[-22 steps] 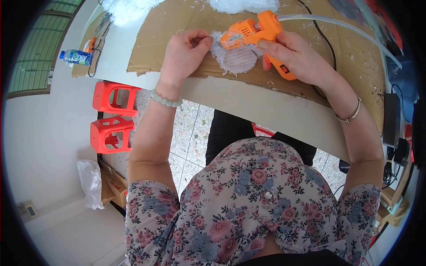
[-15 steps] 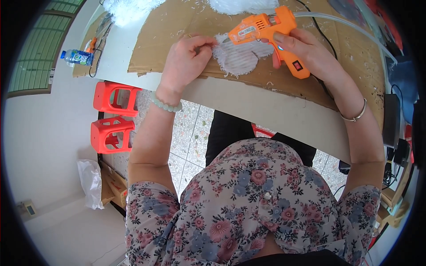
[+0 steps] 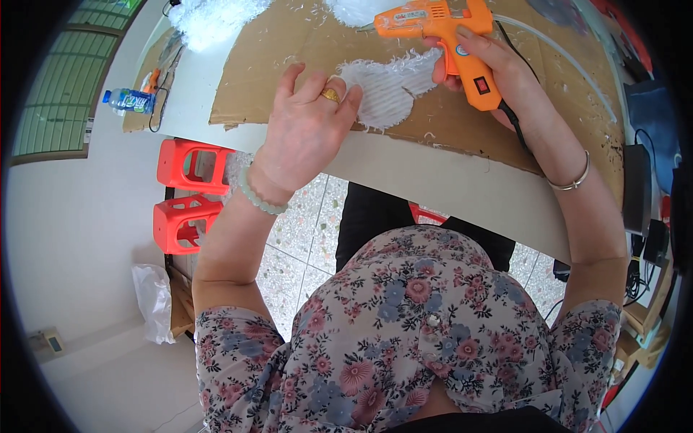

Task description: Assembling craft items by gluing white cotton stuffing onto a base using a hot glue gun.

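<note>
1. Plastic bottle (image 3: 129, 101), blue-capped: placed well to the left of the left hand.
2. White fluffy heap (image 3: 216, 20): laid beyond and to the left of the left hand.
3. Left hand (image 3: 309, 133): empty as far as is shown, thumb and fingers parted and curved, held over the near part of the cardboard sheet (image 3: 249, 83).
4. White ribbed fabric piece (image 3: 388, 94), fringed: laid flat on the cardboard, between the hands, just right of the left fingertips; contact cannot be told.
5. Orange glue gun (image 3: 476, 76): nozzle pointed left, beyond the fabric piece and clear of it. Gluing of the piece is judged to be paused; for more glue, the nozzle would need to be brought back toward the left hand.
6. Right hand (image 3: 509, 68): wrapped firmly around the gun's handle.
</note>
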### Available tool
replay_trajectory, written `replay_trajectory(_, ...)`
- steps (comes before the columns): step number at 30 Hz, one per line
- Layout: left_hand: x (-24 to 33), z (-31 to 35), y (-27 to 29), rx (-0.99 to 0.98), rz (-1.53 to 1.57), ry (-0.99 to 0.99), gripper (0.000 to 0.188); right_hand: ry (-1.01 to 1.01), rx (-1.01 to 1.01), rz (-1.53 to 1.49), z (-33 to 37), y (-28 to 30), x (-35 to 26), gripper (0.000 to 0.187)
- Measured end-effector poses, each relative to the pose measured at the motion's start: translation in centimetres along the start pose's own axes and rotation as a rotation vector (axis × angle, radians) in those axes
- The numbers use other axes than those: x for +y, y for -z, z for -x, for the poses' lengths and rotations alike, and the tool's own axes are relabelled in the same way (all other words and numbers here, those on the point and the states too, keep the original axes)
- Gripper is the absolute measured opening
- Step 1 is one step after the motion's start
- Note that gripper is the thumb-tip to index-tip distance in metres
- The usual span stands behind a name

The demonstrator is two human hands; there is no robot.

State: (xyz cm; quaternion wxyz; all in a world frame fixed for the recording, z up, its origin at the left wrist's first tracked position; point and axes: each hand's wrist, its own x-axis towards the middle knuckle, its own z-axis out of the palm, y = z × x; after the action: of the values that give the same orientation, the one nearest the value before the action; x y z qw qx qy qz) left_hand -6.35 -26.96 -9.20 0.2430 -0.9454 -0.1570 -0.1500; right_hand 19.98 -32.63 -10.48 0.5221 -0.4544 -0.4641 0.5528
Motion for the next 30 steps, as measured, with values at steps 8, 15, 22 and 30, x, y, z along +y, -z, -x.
replay_trajectory(8,0.1,0.6,-0.7,-0.091,0.011,0.010,0.030,0.021,-0.031,-0.109,-0.7,-3.6,-0.8,0.047)
replay_trajectory(15,0.3,0.5,-0.8,-0.150,0.001,0.026,0.034,0.100,-0.084,-0.093,-4.0,-6.0,0.1,0.048)
replay_trajectory(22,0.0,0.9,-0.5,-0.007,0.004,-0.009,0.036,0.103,-0.163,0.041,-5.5,-6.3,1.7,0.048)
replay_trajectory(30,0.3,3.1,0.3,0.214,0.509,0.460,0.016,0.040,-0.101,-0.017,-4.7,-6.3,1.3,0.049)
